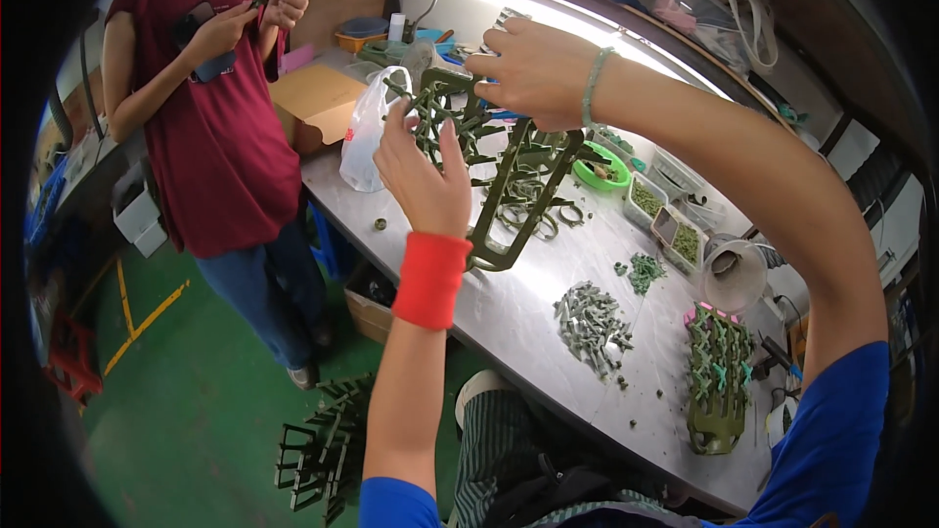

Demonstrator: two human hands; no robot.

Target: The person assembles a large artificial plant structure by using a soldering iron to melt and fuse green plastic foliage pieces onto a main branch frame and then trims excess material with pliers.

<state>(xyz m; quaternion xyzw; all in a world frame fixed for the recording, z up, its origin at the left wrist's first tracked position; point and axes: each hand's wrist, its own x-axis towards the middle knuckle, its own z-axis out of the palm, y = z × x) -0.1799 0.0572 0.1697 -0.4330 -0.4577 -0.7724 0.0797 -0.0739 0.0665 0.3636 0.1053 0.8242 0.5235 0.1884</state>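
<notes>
Left hand [423, 171], red wristband, fingers pinched on the near edge of a dark green plastic frame [509, 181]; right hand [533, 73] clamped on its top. Frame held upright above the tabletop [509, 308]: long rails, branching small parts. Green bowl [602, 171] holds small pieces, kind unclear. Clear trays [675, 230] hold green bits. Loose pile of grey-green parts [592, 323] lies near.

Steel table [509, 308] under green parts [593, 321]

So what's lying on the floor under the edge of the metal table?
A heap of dark green plastic frames lies on the green floor, beside a cardboard box. The left forearm covers part of the area.
</notes>
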